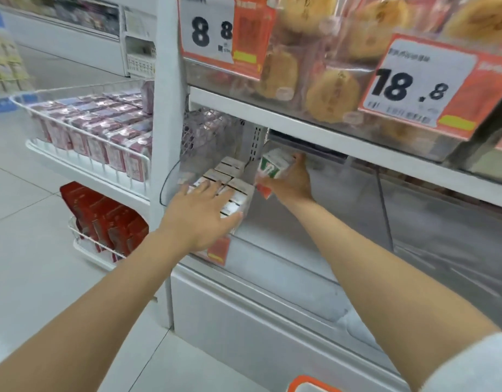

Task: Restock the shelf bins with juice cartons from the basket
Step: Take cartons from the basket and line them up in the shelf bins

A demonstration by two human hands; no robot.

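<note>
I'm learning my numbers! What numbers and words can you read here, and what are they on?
"8 8": on the price sign beside the white post.
"18 .8": on the other price sign, same upper shelf.
Small print on both signs: too blurred to read.
Print on the green carton in the right hand: too blurred.
Print on the stacked cartons under the left hand: too blurred.

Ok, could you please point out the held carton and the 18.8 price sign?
held carton (272, 166): head view, its green-and-white front face.
18.8 price sign (411, 87): head view, its white number panel.
</note>
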